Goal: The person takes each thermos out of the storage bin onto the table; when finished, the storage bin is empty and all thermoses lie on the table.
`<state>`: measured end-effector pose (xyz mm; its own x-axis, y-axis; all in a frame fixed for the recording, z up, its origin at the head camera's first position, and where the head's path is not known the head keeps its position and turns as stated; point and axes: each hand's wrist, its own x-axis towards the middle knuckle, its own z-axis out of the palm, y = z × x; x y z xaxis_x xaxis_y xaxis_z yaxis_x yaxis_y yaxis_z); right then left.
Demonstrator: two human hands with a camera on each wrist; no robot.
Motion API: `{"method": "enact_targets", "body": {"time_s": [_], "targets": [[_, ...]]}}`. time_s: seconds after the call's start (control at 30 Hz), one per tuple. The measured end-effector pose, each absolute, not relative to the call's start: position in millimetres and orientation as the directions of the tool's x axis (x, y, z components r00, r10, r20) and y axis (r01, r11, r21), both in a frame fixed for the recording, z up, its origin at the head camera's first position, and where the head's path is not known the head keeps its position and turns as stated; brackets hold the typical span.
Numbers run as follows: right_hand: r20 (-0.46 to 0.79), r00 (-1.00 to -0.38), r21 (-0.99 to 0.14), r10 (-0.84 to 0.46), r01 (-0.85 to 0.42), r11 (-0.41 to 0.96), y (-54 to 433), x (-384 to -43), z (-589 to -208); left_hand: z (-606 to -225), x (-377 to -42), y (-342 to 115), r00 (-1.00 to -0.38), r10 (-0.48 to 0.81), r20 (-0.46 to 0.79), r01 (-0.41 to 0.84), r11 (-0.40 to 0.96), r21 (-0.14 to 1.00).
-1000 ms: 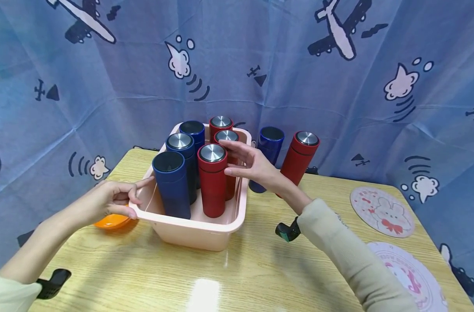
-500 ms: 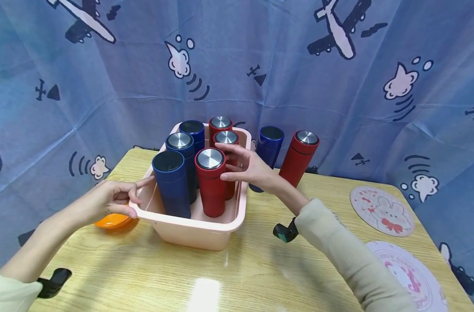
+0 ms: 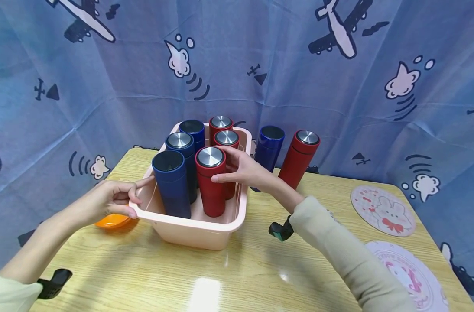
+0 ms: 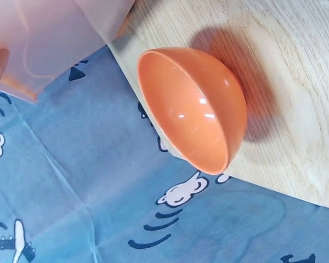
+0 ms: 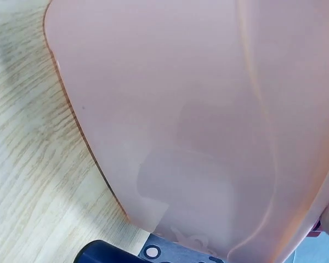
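Note:
My left hand (image 3: 118,199) pinches the near left corner of a pale pink plastic tub (image 3: 198,236). Inside the tub, red and blue thermos bottles stand upright in two rows. My right hand (image 3: 246,169) reaches over the right rim and grips the front red thermos (image 3: 212,190) near its silver-topped lid, thumb in front and fingers behind. Left of it is a blue thermos (image 3: 170,186) with a black top. Behind the gripped bottle is another red thermos (image 3: 226,138), partly covered by the hand. The right wrist view shows mostly the tub's outer wall (image 5: 153,109).
A blue thermos (image 3: 269,147) and a red thermos (image 3: 299,158) stand outside the tub, to its right. An orange bowl (image 4: 192,109) lies by the tub's left side. Two round printed mats (image 3: 383,211) lie on the wooden table (image 3: 143,277). A blue curtain (image 3: 237,65) hangs behind.
My right hand has moved left and closed round the front red thermos. That bottle's top tilted slightly left and toward me. My left hand stays on the tub.

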<state>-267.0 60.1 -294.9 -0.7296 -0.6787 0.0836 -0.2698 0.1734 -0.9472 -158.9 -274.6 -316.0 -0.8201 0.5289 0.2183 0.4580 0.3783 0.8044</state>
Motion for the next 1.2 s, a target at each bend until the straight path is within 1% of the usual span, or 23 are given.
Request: {"method": "enact_targets", "body": {"time_s": [0.2, 0.37, 0.53, 0.73, 0.83, 1.07, 1.2], "targets": [[0.076, -0.764, -0.919, -0.641, -0.303, 0.252, 52.5, -268.7, -295.5, -317.7, -160.9, -274.0, -0.789, 0.559, 0.253, 0.482, 0.309, 0.82], [0.11, -0.791, -0.91, -0.602, -0.324, 0.258, 48.0, -268.4, -296.8, -316.9, -160.5, -273.6, -0.801, 0.549, 0.237, 0.455, 0.303, 0.837], [0.158, -0.812, -0.897, -0.562, -0.356, 0.262, 48.9, -266.8, -300.3, -316.1, -160.1, -273.1, -0.799, 0.554, 0.234, 0.452, 0.296, 0.842], [0.172, -0.827, -0.894, -0.535, -0.358, 0.268, 52.5, -263.4, -303.3, -315.9, -160.2, -273.1, -0.802, 0.554, 0.221, 0.443, 0.304, 0.843], [0.164, -0.823, -0.903, -0.544, -0.347, 0.253, 53.5, -262.7, -302.8, -316.0, -160.2, -273.4, -0.807, 0.551, 0.213, 0.43, 0.301, 0.851], [0.103, -0.79, -0.919, -0.604, -0.308, 0.246, 58.2, -266.1, -297.5, -316.9, -160.6, -273.8, -0.798, 0.554, 0.238, 0.456, 0.297, 0.839], [0.084, -0.757, -0.897, -0.648, -0.341, 0.281, 58.8, -269.5, -297.2, -316.3, -160.3, -274.3, -0.808, 0.548, 0.216, 0.433, 0.305, 0.848]]}}
